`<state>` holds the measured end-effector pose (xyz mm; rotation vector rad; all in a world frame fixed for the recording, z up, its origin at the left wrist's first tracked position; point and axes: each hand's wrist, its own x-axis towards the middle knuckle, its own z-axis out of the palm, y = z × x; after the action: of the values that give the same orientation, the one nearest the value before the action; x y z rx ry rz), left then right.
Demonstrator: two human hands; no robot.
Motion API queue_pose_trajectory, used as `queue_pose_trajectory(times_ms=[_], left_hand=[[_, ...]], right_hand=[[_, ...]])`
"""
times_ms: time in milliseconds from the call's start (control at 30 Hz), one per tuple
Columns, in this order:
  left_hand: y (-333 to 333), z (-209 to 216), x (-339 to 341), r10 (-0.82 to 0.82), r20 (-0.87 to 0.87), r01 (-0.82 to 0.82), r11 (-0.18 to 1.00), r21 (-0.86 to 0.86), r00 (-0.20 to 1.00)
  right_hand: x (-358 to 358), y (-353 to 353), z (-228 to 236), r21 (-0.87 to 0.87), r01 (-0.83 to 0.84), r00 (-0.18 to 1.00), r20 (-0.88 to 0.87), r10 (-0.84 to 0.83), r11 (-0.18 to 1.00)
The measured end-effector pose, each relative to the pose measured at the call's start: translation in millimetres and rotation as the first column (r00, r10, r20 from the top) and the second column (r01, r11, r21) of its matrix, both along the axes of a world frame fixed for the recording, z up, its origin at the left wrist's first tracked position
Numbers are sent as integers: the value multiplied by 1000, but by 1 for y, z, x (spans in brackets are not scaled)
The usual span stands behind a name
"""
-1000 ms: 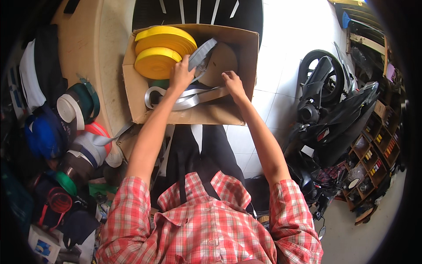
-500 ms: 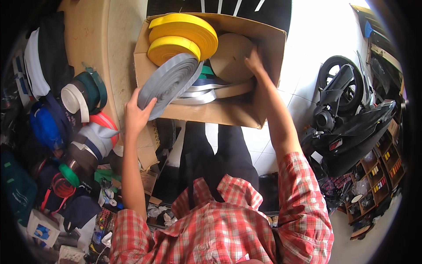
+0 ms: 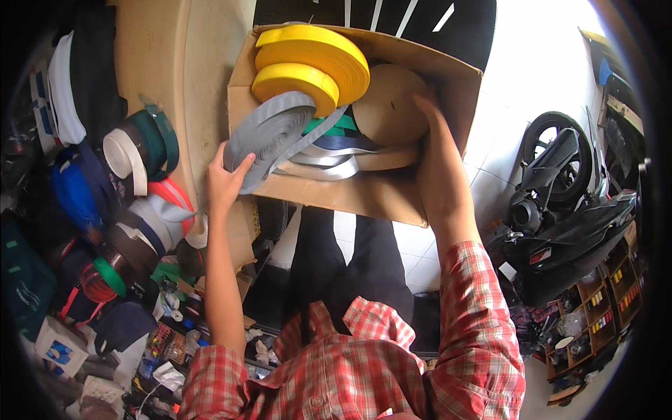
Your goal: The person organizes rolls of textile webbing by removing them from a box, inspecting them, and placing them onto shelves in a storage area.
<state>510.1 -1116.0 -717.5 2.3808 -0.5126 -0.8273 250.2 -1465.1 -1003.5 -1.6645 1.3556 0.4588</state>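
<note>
My left hand is closed round the lower left rim of a grey webbing roll, tilted over the box's left wall. A loose grey end trails from it into the open cardboard box. Inside the box, my right hand grips the right edge of a flat brown roll; its fingertips are partly hidden. Two yellow webbing rolls are stacked at the back left of the box. Green webbing and a silver-white strap show below the brown roll.
On the left, white, dark green and other webbing rolls stand among piled bags and clutter beside a tan panel. To the right are a black motorcycle on white tiles and a wooden rack of small compartments.
The whole view has shifted, placing the box lower and further right. Relative to the box, the grey roll has moved left in my left hand. My right hand stays at the brown roll's edge.
</note>
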Motion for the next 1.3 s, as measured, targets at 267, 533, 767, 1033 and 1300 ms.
queue_pose_trajectory(times_ms=[267, 533, 767, 1033, 1300], left_hand=[[2, -11, -4, 68, -53, -73, 994, -83, 996], [-4, -15, -6, 119, -72, -128, 982, -139, 990], [7, -19, -9, 181, -62, -189, 964, -186, 982], [-7, -20, -9, 170, -72, -182, 963, -199, 983], [-6, -21, -10, 161, -31, -164, 962, -218, 986]], right_hand=[[4, -7, -1, 240, 145, 989, -20, -144, 960], [-7, 19, -13, -193, 85, 996, 15, -84, 978], [15, 1, 22, 149, 205, 969, 111, -223, 967], [-5, 4, 44, 83, 104, 989, 101, -112, 991], [18, 25, 118, -111, -162, 983, 73, 170, 981]])
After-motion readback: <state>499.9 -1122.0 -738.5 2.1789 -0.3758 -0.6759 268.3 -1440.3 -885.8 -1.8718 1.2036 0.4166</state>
